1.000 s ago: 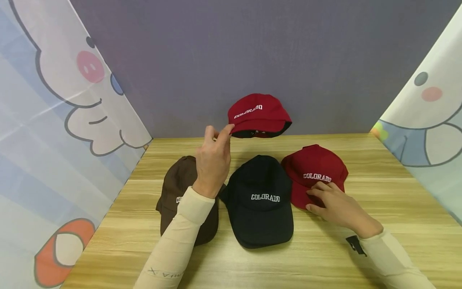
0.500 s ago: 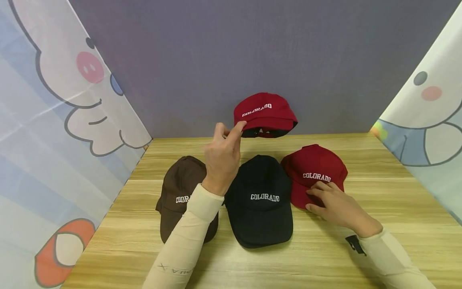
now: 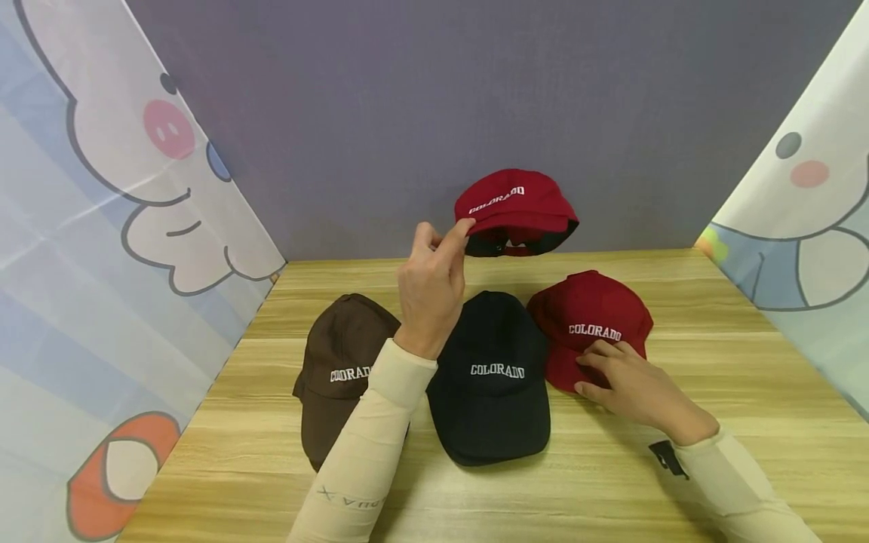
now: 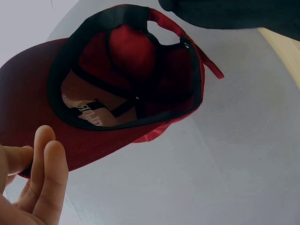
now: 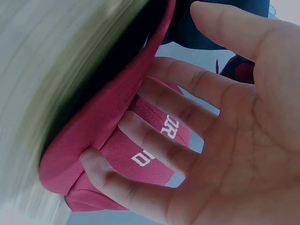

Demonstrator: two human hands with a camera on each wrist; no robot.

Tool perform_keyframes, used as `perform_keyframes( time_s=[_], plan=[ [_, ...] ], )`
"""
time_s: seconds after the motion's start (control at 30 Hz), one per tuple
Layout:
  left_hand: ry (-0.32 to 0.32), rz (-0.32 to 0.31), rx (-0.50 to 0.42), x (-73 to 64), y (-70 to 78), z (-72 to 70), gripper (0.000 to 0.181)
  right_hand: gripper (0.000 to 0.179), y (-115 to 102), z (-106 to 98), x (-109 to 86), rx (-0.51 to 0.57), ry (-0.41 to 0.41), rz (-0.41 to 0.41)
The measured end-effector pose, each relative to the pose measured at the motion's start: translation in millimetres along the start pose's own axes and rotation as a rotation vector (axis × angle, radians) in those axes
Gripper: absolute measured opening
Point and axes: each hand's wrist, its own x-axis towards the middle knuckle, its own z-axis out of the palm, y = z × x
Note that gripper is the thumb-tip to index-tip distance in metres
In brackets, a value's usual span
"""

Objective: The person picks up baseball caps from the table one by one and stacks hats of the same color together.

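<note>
My left hand (image 3: 432, 283) pinches the brim edge of a red baseball cap (image 3: 517, 197) and holds it up over the back of the table. In the left wrist view the inside of that cap, with its black sweatband (image 4: 57, 89) and rear strap, shows beyond the fingers (image 4: 55, 173). My right hand (image 3: 634, 383) rests with its fingertips on the brim of another red cap (image 3: 600, 302) lying on the table. The right wrist view has its fairly straight fingers (image 5: 159, 145) touching this brim (image 5: 70, 154), the thumb held apart. Both red caps read COLORADO.
A black cap (image 3: 492, 422) lies in the middle of the wooden table (image 3: 733, 362), touching or nearly touching the red one. A brown cap (image 3: 342, 332) lies at the left, partly behind my left forearm. A grey panel (image 3: 339, 113) stands at the back, with printed curtains (image 3: 47, 264) either side.
My left hand has moved to the right and slightly up with the pinched red cap, which now hangs farther right. The right hand and the caps on the table have stayed put.
</note>
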Motion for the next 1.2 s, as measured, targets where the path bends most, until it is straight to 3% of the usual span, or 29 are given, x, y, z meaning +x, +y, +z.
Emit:
perform_keyframes(
  time_s=[0.7, 1.2],
  plan=[
    [0.058, -0.113, -0.063, 2.3, 9.8, 13.7, 0.023, 0.032, 2.5, -0.4, 1.1, 0.001, 0.031, -0.051],
    [0.085, -0.09, -0.085, -2.4, 14.5, 23.7, 0.02, 0.033, 1.6, 0.5, 0.4, 0.005, 0.032, -0.048]
  ],
)
